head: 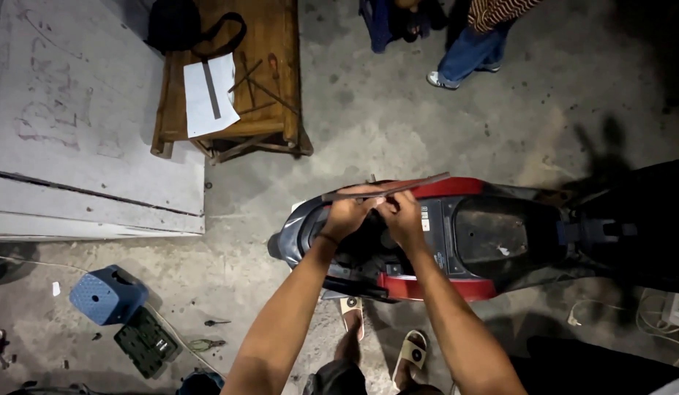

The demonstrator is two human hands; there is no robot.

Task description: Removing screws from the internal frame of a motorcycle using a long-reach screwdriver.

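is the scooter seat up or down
Up: the scooter shows its bare under-seat compartment, nothing covering it.

Scooter (500,241) right — bench (266,73) behind, stool (105,295) left of the feet.

Both bare forearms reach forward and converge. The left hand (347,213) and the right hand (402,216) sit close together, fingers curled in a grip, knuckles up, thumbs nearly touching.
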